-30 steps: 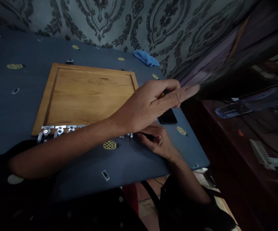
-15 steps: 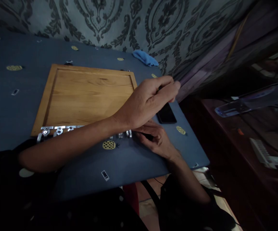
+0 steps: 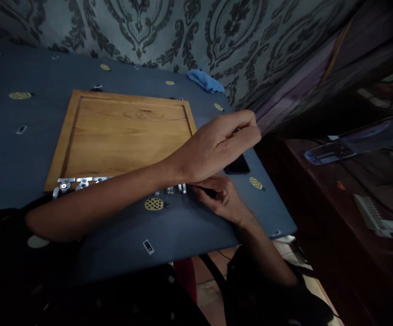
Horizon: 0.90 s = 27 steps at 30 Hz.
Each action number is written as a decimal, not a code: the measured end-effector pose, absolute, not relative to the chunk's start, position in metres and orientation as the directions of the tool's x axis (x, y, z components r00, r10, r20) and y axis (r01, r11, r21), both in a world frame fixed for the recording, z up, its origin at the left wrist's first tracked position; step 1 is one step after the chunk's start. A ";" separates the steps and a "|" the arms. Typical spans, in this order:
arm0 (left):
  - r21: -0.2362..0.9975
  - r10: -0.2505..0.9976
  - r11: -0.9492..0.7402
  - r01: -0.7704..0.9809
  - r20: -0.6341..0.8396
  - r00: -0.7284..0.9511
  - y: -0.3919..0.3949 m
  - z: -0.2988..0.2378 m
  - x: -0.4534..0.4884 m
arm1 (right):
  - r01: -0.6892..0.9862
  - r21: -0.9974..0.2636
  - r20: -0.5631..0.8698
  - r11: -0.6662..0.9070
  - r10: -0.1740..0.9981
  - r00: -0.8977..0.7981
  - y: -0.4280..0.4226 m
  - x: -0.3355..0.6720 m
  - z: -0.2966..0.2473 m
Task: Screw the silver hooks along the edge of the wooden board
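Note:
A framed wooden panel (image 3: pixel 131 131) lies flat, with a row of metal hinge-like fittings (image 3: pixel 84 182) along its near edge. My left arm reaches across that edge and hides the middle of the row. Past the panel's right side, my left hand (image 3: pixel 222 142) is raised with its fingers curled closed; what they hold, if anything, is hidden. Lower down, my right hand (image 3: pixel 222 197) rests by the panel's near right corner, next to the last fittings (image 3: pixel 182 188). Its fingers are bent together around something I cannot make out.
A blue cloth (image 3: pixel 205 81) lies at the back of the blue table (image 3: pixel 115 244). Partly behind my left hand is a black phone (image 3: pixel 237 165). The patterned wall (image 3: pixel 169 31) borders the far side. A dark red desk (image 3: pixel 322 181) stands at the right.
My left hand has shifted a little to the right, covering more of the phone. My right hand and the wooden panel look almost the same.

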State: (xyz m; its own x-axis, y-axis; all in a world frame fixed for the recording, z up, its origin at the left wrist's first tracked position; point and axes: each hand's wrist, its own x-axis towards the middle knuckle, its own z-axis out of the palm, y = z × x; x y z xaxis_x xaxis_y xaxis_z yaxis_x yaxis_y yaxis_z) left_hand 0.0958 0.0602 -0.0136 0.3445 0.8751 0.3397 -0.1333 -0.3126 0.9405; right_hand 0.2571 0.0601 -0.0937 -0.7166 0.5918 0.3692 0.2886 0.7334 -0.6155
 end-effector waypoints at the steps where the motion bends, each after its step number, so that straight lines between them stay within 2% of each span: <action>1: 0.949 0.889 -0.301 -0.091 0.314 0.334 0.058 -0.011 0.095 | 0.284 -0.613 0.373 0.737 0.587 -0.719 0.060 0.257 -0.093; 6: 0.955 0.939 -0.290 0.066 0.271 0.213 0.049 0.000 0.090 | 0.260 -0.603 0.391 0.754 0.563 -0.728 0.061 0.255 -0.090; 14: 0.932 0.908 -0.327 -0.154 0.356 0.221 0.049 -0.014 0.098 | 0.260 -0.604 0.398 0.754 0.567 -0.721 0.062 0.255 -0.093; 20: 0.908 0.881 -0.382 -0.170 0.414 0.229 0.056 -0.017 0.102 | 0.300 -0.632 0.345 0.714 0.607 -0.716 0.060 0.256 -0.092; 27: 0.939 0.871 -0.294 -0.178 0.340 0.354 0.062 -0.013 0.101 | 0.292 -0.651 0.349 0.701 0.618 -0.705 0.060 0.258 -0.096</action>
State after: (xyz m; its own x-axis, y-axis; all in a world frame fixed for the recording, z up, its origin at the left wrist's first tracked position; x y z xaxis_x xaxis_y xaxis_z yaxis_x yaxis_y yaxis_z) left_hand 0.1014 0.0617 -0.0135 0.3539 0.8714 0.3397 -0.1781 -0.2937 0.9392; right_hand 0.2585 0.0596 -0.0958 -0.7046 0.6180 0.3488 0.2921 0.7005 -0.6511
